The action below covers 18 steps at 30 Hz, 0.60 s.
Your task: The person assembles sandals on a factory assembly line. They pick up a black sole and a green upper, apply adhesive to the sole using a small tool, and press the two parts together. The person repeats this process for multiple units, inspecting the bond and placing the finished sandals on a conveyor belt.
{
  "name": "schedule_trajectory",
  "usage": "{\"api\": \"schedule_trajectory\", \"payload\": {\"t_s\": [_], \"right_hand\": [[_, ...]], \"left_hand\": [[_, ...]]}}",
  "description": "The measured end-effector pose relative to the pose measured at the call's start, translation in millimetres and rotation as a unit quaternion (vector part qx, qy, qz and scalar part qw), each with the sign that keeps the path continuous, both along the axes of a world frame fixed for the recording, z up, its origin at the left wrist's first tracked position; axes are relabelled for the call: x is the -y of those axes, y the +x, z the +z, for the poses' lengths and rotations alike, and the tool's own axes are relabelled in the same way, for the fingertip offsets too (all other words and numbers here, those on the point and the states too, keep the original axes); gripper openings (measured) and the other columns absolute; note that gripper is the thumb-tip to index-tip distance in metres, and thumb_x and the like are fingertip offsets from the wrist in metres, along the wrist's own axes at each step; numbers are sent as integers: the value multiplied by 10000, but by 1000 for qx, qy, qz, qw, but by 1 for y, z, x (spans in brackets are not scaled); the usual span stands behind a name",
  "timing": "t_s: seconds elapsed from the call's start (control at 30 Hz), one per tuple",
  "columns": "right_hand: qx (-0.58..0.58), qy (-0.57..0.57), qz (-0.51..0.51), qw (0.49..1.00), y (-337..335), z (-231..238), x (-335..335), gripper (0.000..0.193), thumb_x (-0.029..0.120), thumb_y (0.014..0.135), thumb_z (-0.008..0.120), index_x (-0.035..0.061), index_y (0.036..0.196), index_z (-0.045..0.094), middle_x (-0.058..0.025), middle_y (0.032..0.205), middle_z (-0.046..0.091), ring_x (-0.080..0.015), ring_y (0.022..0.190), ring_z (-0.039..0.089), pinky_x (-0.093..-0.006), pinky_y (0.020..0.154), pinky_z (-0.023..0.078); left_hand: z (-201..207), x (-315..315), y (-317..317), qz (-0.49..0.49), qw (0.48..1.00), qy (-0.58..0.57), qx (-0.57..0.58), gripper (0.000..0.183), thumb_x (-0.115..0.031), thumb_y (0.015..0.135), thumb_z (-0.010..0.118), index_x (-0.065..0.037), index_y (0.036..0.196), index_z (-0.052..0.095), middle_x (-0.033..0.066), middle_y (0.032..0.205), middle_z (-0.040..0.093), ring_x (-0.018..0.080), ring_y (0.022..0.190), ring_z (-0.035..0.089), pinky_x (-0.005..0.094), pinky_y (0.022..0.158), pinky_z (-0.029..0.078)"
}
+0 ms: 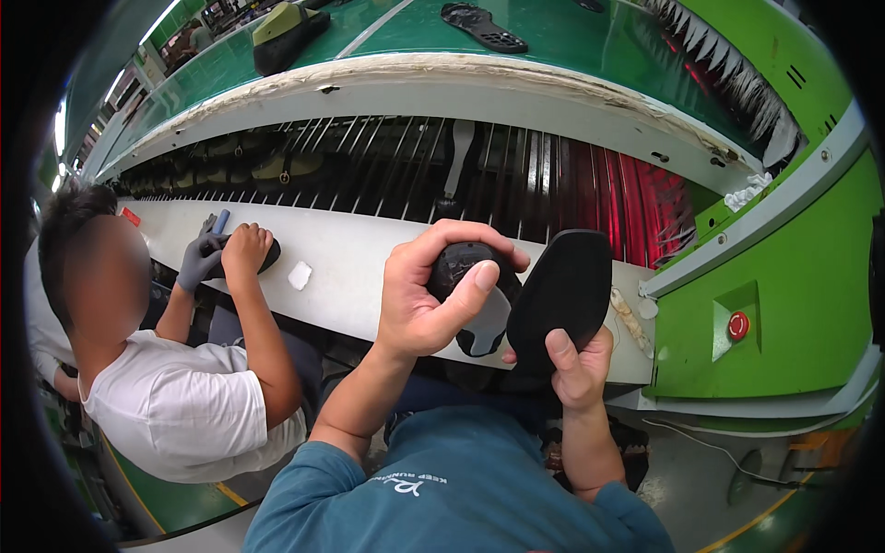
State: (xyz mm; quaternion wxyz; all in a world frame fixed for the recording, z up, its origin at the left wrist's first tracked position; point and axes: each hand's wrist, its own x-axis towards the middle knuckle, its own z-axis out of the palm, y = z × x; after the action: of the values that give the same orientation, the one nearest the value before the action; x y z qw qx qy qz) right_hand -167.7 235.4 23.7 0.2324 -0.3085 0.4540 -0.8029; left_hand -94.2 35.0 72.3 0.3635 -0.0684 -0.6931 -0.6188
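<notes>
My left hand [426, 293] is wrapped round a dark, rounded shoe piece [487, 323] with a smooth grey face. Its thumb lies across the front and its fingers curl over the top; the palm hides part of the piece. Just to the right, my right hand [581, 370] grips a flat black shoe sole [564, 293] near its lower end, thumb on the near face. The sole stands roughly upright, its edge close to the piece in my left hand; whether they touch I cannot tell. Both are held above the white ledge [355, 267].
Beyond the ledge runs a roller rack [369, 170] carrying several dark shoes, with a red glow at right. A black sole [484, 26] and a lasted shoe [288, 37] sit on the green upper belt. A green machine with a red button [738, 324] stands right; a co-worker [184, 396] works left.
</notes>
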Motion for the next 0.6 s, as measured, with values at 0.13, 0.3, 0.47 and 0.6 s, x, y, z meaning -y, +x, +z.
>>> {"api": "schedule_trajectory", "payload": {"t_s": [0.13,0.3,0.47,0.6], "right_hand": [[4,-3,63,998,1,0,0,394,290,1092,722,-88,1199,699,-216,998,779,-285,747,788,-402,672,667],[68,-2,247,967,-1,0,-2,302,162,1063,765,-107,1188,701,-212,1046,791,-295,854,822,-416,769,701],[93,-6,301,949,-6,-8,7,342,170,1042,791,-101,1221,687,-199,1024,785,-289,832,819,-413,734,703],[49,26,258,965,-5,-9,12,515,370,1021,817,-77,1244,690,-176,968,788,-269,734,801,-375,652,685]], "left_hand": [[2,6,-1,-26,999,-16,-26,321,-208,1042,702,29,1255,741,179,1134,801,236,1061,759,379,969,589],[0,14,-6,-169,985,12,-42,756,-635,932,740,39,1273,777,181,1181,745,290,1094,716,405,993,539],[-1,13,-5,-197,980,-6,-27,859,-761,934,735,64,1164,797,252,1146,715,367,1072,742,484,923,614],[-5,18,-6,-187,981,-5,-47,683,-598,976,770,67,1128,800,228,1108,704,378,1055,739,521,925,616]]}}
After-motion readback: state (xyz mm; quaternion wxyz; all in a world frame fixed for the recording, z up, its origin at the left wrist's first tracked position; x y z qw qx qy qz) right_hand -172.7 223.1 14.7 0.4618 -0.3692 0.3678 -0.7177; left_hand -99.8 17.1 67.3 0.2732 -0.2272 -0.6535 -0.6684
